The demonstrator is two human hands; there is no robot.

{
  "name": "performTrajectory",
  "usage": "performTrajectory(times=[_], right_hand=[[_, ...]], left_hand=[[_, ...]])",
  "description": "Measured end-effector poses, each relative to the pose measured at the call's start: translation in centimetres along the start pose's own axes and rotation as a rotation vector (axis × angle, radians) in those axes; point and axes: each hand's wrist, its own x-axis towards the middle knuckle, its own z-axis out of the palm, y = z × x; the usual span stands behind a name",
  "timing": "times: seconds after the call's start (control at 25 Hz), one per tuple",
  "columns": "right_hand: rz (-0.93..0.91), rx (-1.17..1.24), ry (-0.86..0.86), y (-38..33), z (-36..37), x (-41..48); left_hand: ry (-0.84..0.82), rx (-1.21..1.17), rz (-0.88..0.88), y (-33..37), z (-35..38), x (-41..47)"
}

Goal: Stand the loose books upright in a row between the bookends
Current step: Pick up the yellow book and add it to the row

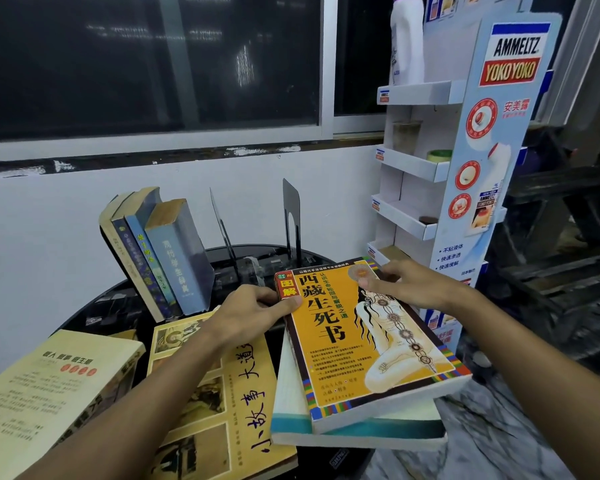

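Glossy, smooth paper cover on the orange book; thin dark metal for the bookends; shines black on the bench; matt cardboard on the display rack.

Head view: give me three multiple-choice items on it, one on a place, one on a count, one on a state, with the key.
1. What does the orange book lie on?
A. a white-and-teal book
B. the cardboard display shelf
C. the floor

2. How many black bookends stand on the table?
A. one
B. two
C. four

3. How are the books left of the bookends placed?
A. flat in a pile
B. open, face down
C. on end, leaning

Key:
1 A: its white pages and teal edge show directly beneath the orange book, which the left hand and right hand hold at its far corners.
2 B: two black plates rise side by side beyond the hands.
3 C: their spines face the camera and their tops tilt leftwards.
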Motion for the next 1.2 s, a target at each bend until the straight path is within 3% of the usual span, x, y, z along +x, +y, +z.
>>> performTrajectory(times=[0.24, 0.44, 0.56, 0.88, 1.0, 1.2], right_hand=[[-0.118, -0.192, 0.153, -0.8, -0.6, -0.5], [-0.168, 0.054, 0.150, -3.6, -2.6, -1.8], [-0.202, 0.120, 0.239, -5.1, -3.5, -2.3], [-0.440, 0.243, 0.516, -9.9, -4.3, -4.1], [-0.458, 0.110, 0.648, -10.3, -3.9, -4.1], [-0.434, 0.063, 0.652, -9.7, -3.2, -3.9]], left_hand=[[0.050, -0.044, 0.071, 1.0, -0.5, -0.9], [0.078, -0.267, 0.184, 3.3, -2.0, -2.4], [0.119, -0.329, 0.239, 4.8, -3.0, -3.3], [0.412, -0.102, 0.498, 7.9, -6.0, -5.3], [0.455, -0.048, 0.555, 7.8, -6.3, -5.6], [0.456, -0.063, 0.547, 7.2, -5.7, -6.2]])
